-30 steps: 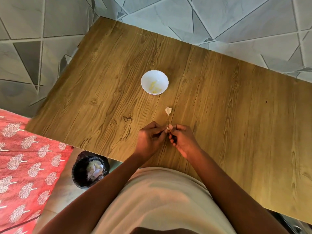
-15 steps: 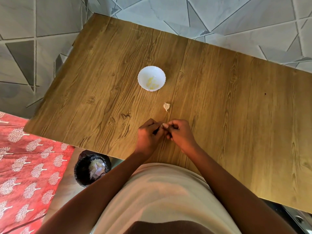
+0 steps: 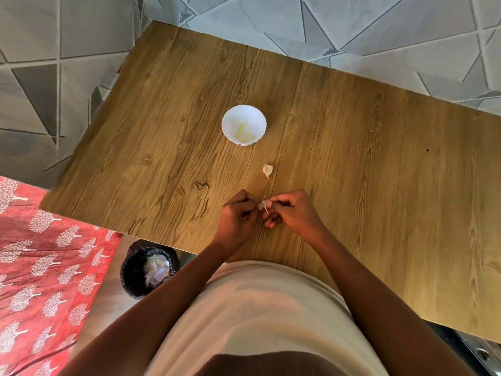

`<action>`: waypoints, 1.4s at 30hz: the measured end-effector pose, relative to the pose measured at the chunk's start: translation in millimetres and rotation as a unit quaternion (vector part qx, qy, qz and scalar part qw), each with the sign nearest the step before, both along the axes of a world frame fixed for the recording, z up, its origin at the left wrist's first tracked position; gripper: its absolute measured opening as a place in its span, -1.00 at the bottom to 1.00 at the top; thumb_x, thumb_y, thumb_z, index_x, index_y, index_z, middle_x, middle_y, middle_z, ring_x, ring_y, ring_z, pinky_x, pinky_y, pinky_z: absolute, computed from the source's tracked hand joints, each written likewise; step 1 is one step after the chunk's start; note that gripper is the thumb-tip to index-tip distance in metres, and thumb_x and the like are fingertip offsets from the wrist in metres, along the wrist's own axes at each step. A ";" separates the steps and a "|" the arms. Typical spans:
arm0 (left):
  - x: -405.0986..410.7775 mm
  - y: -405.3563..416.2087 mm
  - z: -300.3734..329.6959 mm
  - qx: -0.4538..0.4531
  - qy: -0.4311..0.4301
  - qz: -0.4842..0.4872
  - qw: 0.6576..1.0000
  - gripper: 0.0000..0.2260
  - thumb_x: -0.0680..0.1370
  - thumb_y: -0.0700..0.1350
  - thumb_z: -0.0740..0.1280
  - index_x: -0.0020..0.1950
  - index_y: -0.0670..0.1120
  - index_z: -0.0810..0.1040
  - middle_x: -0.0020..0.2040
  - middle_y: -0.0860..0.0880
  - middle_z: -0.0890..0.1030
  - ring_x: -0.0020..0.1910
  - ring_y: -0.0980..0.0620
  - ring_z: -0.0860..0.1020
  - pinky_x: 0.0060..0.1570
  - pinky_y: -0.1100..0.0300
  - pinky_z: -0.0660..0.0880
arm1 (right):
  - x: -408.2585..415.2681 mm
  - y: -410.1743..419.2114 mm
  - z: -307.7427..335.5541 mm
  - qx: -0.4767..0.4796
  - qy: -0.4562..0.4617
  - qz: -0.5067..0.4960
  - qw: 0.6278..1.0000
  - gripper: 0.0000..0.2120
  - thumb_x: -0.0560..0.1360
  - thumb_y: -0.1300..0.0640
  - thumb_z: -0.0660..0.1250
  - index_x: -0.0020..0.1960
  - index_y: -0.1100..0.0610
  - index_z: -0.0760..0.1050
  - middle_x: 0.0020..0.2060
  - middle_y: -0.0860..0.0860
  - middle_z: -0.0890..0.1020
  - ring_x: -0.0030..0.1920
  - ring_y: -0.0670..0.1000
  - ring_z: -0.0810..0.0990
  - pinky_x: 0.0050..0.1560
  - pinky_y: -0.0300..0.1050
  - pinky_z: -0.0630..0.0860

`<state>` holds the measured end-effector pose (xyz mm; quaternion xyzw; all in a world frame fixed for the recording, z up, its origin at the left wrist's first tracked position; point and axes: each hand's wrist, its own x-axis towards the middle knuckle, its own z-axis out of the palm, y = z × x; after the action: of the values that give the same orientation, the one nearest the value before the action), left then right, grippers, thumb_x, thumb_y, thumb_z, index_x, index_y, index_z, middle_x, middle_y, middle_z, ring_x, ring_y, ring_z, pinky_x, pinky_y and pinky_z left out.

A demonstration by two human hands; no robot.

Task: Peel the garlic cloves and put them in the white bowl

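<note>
- Floor (image 3: 352, 28): grey tiles cut by pale triangular lines are seen beyond the far and left edges of the worktop.
- Worktop (image 3: 366, 185): a wood-grain surface, set at an angle across the view.
- Red cloth (image 3: 40, 267): printed with white tree shapes, seen at lower left, below the worktop's edge.
- Black bin (image 3: 149, 270): placed on the floor beside the cloth; pale scraps are held in it.
- White bowl (image 3: 230, 118): set mid-worktop, with a few yellowish peeled pieces inside.
- Left hand (image 3: 237, 218) and right hand (image 3: 294, 211): brought together near the worktop's near edge, fingers curled, both pinching one garlic clove (image 3: 263, 205) between the fingertips.
- Unpeeled garlic clove (image 3: 267, 170): left lying between the hands and the bowl, apart from both.
</note>
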<state>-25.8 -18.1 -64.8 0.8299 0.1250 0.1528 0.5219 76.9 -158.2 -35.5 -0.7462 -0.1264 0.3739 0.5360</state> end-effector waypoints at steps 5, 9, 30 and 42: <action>-1.3 0.6 0.9 -0.025 0.011 -0.028 0.999 -0.90 0.61 -0.24 0.43 -0.06 -0.23 0.73 -0.13 0.00 0.55 -0.18 0.14 0.54 -0.19 0.22 0.48 | -1.8 -2.6 1.1 0.003 0.017 0.002 1.000 -0.86 0.62 0.36 0.32 -0.02 0.33 0.66 -0.26 0.26 0.71 -0.30 0.19 0.74 -0.29 -0.10 0.68; -2.1 -0.8 -0.1 -0.022 0.015 -0.034 0.999 -0.89 0.61 -0.22 0.42 -0.01 -0.24 0.73 -0.12 -0.07 0.55 -0.18 0.03 0.54 -0.23 0.14 0.50 | -4.9 -5.0 -2.8 -0.003 0.007 -0.001 1.000 -0.86 0.61 0.36 0.33 0.02 0.36 0.67 -0.25 0.24 0.72 -0.27 0.21 0.75 -0.26 -0.07 0.70; -1.9 0.9 -1.0 -0.114 0.058 0.003 0.992 -0.80 0.60 -0.30 0.42 0.19 -0.16 0.72 -0.12 -0.11 0.64 -0.17 0.15 0.60 -0.07 0.18 0.56 | -9.2 -7.7 0.4 -0.002 -0.068 -0.014 0.998 -0.92 0.56 0.37 0.39 -0.04 0.37 0.66 -0.28 0.19 0.72 -0.32 0.15 0.74 -0.30 -0.03 0.70; -2.8 5.3 -7.1 -0.178 0.066 0.076 0.979 -0.81 0.59 -0.21 0.47 0.20 -0.18 0.70 -0.05 -0.04 0.75 -0.11 0.02 0.71 0.01 0.09 0.64 | -5.5 1.2 -10.3 -0.122 -0.116 0.035 0.985 -0.89 0.51 0.28 0.50 -0.17 0.25 0.62 -0.34 0.11 0.70 -0.40 -0.02 0.71 -0.31 -0.11 0.69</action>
<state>-28.6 -12.8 -71.9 0.7202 0.2473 0.1122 0.6384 71.3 -157.0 -45.8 -0.8394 -0.1674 0.3162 0.4091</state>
